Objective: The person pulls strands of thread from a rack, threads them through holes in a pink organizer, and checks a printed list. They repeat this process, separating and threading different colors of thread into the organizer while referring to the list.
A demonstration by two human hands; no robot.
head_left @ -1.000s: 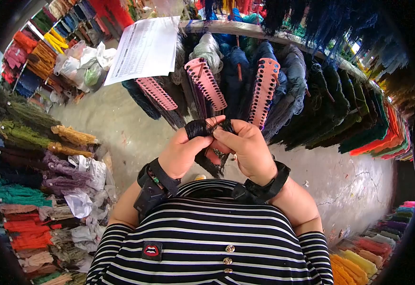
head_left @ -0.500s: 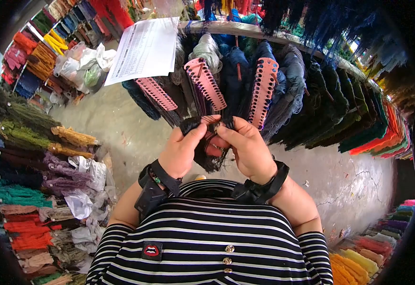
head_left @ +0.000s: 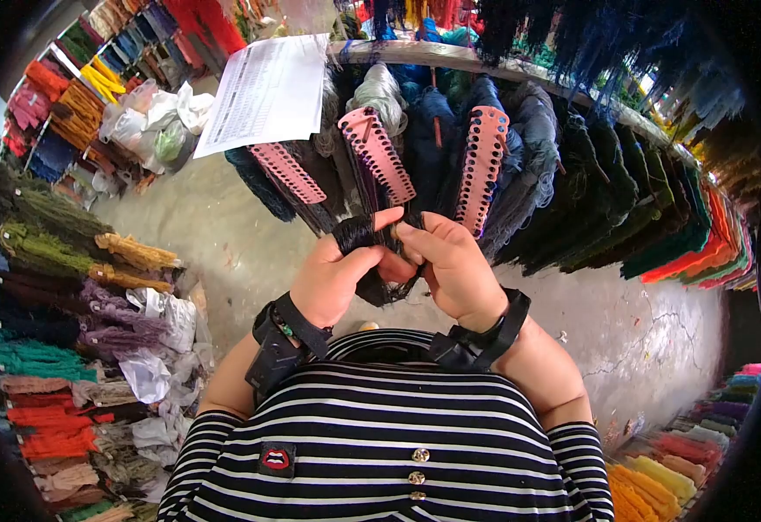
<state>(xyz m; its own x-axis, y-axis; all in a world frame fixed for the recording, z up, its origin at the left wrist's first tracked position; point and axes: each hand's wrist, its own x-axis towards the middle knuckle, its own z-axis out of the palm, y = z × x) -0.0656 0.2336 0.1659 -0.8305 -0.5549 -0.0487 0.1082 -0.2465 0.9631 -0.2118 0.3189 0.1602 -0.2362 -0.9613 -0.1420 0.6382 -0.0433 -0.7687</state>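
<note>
A small bundle of black yarn [head_left: 356, 233] is held between both hands in front of my chest. My left hand [head_left: 332, 274] is closed around it, with the yarn looped over the fingers and the index finger stretched across toward the right. My right hand [head_left: 457, 265] pinches strands of the same yarn between thumb and index finger. The lower part of the bundle hangs between the palms. Just beyond the hands hang pink punched strips [head_left: 378, 157] on a rack of grey and blue yarn skeins [head_left: 533, 157].
A printed paper sheet [head_left: 267, 91] lies against the wooden rail [head_left: 485, 59] at the back left. Dark, green and orange skeins [head_left: 693, 248] hang on the right. Piles of coloured yarn [head_left: 50, 426] and white plastic bags [head_left: 158, 122] stand on the left above the concrete floor [head_left: 189, 217].
My left thumb has lowered and the left index finger has stretched out over the yarn. The black yarn looks smoother and more gathered round the left fingers. The right hand keeps its pinch.
</note>
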